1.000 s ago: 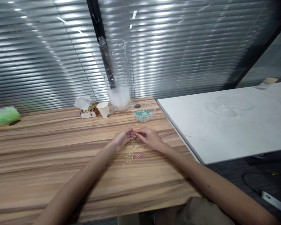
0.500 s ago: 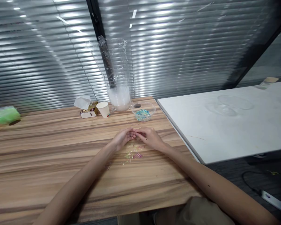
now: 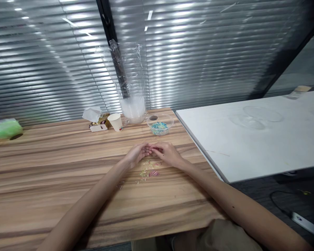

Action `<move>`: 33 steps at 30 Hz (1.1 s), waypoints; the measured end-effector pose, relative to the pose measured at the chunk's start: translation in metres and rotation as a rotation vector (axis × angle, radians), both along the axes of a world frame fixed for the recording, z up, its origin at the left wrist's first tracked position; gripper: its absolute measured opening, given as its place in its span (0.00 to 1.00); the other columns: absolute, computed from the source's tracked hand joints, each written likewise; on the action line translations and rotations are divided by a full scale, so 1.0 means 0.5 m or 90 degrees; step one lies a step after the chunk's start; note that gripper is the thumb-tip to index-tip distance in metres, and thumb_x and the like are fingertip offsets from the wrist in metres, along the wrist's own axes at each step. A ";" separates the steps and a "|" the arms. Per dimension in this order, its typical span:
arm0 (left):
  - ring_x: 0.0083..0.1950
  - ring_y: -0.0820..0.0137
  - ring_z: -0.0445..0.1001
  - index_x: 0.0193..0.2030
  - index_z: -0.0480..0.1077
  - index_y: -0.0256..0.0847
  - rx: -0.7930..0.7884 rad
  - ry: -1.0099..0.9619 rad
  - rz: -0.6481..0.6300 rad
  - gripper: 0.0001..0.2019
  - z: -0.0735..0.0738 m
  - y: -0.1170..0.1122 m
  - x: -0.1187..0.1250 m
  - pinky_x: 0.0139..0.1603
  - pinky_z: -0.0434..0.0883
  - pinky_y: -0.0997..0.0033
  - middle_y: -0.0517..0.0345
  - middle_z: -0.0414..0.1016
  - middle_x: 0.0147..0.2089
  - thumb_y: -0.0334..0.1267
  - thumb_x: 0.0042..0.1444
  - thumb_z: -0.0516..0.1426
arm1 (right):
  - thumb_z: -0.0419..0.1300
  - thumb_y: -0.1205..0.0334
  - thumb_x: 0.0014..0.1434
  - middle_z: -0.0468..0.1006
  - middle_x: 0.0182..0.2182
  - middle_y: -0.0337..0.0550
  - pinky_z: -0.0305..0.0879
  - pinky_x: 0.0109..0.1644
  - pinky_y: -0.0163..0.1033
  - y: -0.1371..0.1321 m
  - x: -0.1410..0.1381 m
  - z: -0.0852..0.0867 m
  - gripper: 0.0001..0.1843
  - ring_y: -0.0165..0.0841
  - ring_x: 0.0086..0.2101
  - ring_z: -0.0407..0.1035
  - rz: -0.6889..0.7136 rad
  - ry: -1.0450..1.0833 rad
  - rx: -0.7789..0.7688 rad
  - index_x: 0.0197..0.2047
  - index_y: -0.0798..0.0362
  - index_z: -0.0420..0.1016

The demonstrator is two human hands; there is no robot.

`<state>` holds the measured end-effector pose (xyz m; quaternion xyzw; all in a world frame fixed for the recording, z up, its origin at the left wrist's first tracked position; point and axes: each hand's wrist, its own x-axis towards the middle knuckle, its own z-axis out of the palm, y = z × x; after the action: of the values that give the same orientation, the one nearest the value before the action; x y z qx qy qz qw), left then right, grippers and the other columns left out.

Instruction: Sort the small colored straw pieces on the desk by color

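My left hand (image 3: 139,154) is turned partly palm up, its fingers curled and its fingertips meeting those of my right hand (image 3: 167,153). My right hand is closed in a pinch, knuckles upward. Whatever lies between the fingertips is too small to make out. Just below the hands, small shiny pink and yellow-green pieces (image 3: 154,173) are scattered over the wooden table (image 3: 68,167). Beyond my fingers stands a clear round bowl (image 3: 170,122) with small blue, white and yellowish pieces (image 3: 159,127) in it.
A paper cup (image 3: 115,122), a tissue box (image 3: 99,126) and a stack of clear plastic bowls (image 3: 133,108) in a bag stand at the back. A green bag (image 3: 6,129) lies far left. The white table (image 3: 240,150) on the right holds clear lids (image 3: 263,114).
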<state>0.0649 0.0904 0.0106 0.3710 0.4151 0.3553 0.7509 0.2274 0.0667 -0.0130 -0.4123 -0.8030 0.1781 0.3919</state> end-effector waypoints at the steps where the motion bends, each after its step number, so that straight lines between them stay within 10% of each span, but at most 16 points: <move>1: 0.28 0.76 0.70 0.27 0.72 0.32 0.000 0.001 0.000 0.14 0.000 0.000 0.000 0.37 0.67 0.77 0.54 0.73 0.25 0.28 0.60 0.49 | 0.55 0.68 0.61 0.79 0.37 0.39 0.64 0.40 0.33 0.000 0.000 0.000 0.11 0.32 0.36 0.72 0.002 0.002 0.001 0.43 0.51 0.76; 33: 0.32 0.75 0.73 0.30 0.72 0.30 0.017 -0.017 0.005 0.12 0.011 0.003 -0.004 0.42 0.70 0.77 0.51 0.75 0.31 0.28 0.60 0.49 | 0.57 0.70 0.58 0.78 0.39 0.40 0.66 0.42 0.35 -0.002 -0.001 0.004 0.12 0.32 0.38 0.72 -0.027 0.056 0.045 0.44 0.51 0.76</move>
<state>0.0628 0.0919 0.0159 0.3748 0.4017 0.3690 0.7497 0.2270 0.0659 -0.0107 -0.4067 -0.7819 0.1593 0.4448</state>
